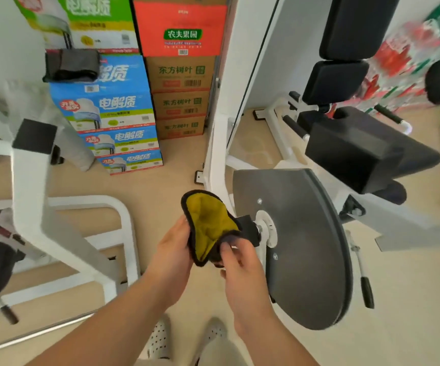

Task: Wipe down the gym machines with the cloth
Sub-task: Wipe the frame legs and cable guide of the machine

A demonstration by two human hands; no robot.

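My left hand (172, 250) and right hand (241, 262) grip the bunched cloth (208, 225); a loose fold could slip free near the grey disc (306, 247).

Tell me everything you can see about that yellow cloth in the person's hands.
The cloth looks plush, yellow on the inside with a dark border and a dark back. It is bunched into a cupped fold and held up in the air. The left hand grips its left edge; the right hand pinches its lower corner.
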